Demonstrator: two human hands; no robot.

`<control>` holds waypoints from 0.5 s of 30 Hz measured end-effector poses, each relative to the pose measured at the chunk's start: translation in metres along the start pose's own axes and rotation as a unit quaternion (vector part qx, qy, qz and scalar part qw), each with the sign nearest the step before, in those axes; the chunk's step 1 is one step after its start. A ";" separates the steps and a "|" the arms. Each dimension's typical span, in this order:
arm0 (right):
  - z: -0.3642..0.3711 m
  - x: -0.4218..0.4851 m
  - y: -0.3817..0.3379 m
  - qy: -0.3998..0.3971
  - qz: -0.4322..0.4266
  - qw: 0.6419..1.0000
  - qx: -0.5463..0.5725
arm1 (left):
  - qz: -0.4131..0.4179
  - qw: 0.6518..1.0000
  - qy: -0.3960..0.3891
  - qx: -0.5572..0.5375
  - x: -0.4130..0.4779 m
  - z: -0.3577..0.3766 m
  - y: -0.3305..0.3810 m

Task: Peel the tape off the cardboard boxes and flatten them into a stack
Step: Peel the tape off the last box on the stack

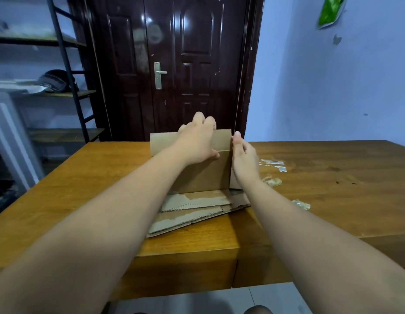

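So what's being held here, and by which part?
The left hand grips the upright cardboard box by its top edge, fingers curled over it. The right hand lies against the box's right edge with straight fingers, holding nothing.

One wide-angle camera sat at head height, facing forward and down across the table [88, 177] toward a door [188, 64]. It was close: the left hand [197, 141] and right hand [244, 157] lay mid-frame on outstretched arms, and the floor [219, 300] showed at the bottom edge.
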State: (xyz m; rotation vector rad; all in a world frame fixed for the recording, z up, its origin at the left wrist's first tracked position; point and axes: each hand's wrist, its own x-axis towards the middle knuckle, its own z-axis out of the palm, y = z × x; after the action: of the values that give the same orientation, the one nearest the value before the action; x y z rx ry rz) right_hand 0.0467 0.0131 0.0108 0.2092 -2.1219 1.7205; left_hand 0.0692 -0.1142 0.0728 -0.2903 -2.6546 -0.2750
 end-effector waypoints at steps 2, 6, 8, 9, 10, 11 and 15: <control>0.001 0.004 -0.007 -0.002 -0.005 1.000 0.015 | 0.033 0.993 0.022 0.111 -0.003 -0.009 0.007; -0.002 0.015 -0.024 -0.026 -0.001 1.000 0.015 | 0.063 0.983 -0.066 0.162 -0.012 -0.022 0.009; -0.008 0.016 -0.028 -0.128 0.018 0.992 -0.004 | 0.041 0.983 -0.149 0.096 -0.012 -0.036 0.006; -0.013 0.015 -0.031 -0.186 0.040 0.981 -0.022 | 0.014 0.981 -0.188 0.052 -0.012 -0.046 0.005; -0.016 0.015 -0.033 -0.233 0.061 0.970 -0.044 | -0.023 0.975 -0.221 0.016 -0.012 -0.055 0.003; -0.019 0.016 -0.035 -0.263 0.072 0.960 -0.067 | -0.060 0.969 -0.241 -0.001 -0.012 -0.062 0.001; -0.018 0.017 -0.054 -0.294 0.072 0.941 -0.149 | -0.132 0.947 -0.287 0.062 -0.014 -0.067 -0.014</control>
State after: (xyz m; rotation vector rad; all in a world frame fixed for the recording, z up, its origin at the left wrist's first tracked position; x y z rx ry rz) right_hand 0.0544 0.0197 0.0696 0.5497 -2.8599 1.5063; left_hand 0.1060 -0.1459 0.1226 0.0403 -3.2772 -0.1136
